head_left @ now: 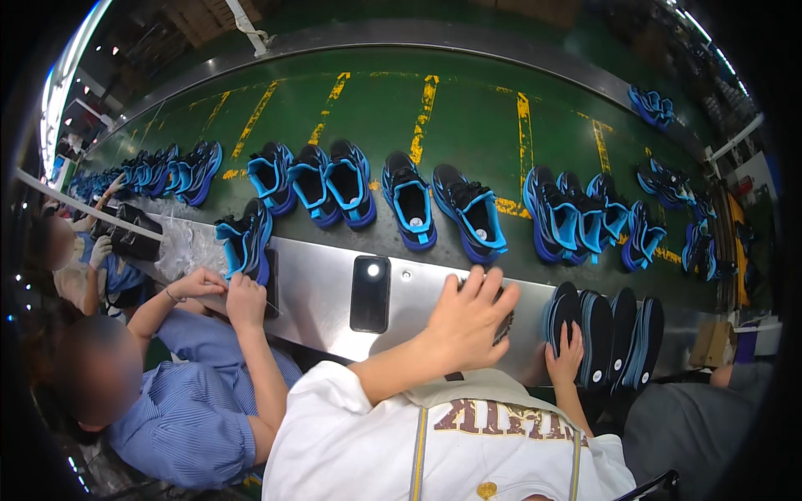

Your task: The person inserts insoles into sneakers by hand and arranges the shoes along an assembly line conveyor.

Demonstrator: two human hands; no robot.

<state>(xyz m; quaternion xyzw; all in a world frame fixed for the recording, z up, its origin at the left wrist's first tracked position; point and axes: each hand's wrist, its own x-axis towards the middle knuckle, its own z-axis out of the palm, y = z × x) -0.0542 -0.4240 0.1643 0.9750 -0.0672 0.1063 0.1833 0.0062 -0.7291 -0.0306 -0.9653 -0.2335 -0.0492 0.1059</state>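
My left hand [469, 324] reaches over the steel ledge [326, 313], just short of the shoes. Its fingers are spread, and a dark object [502, 319] shows partly beneath it; its kind is hidden. At the right, my right hand [566, 354] is closed on the near end of the leftmost black and blue insoles [561, 309], thumb along their left side. More stacks of insoles [596, 334] lie beside it. Two black and blue sneakers, one at the middle [409, 204] and one closer to my left hand [469, 213], stand with toes pointing away.
Several sneakers [347, 188] line the green conveyor belt [384, 108], which has yellow marks. A black phone [370, 294] lies on the ledge. At the left a co-worker in a blue striped shirt [188, 417] handles a sneaker [248, 242]. A cardboard box [713, 344] stands at the right.
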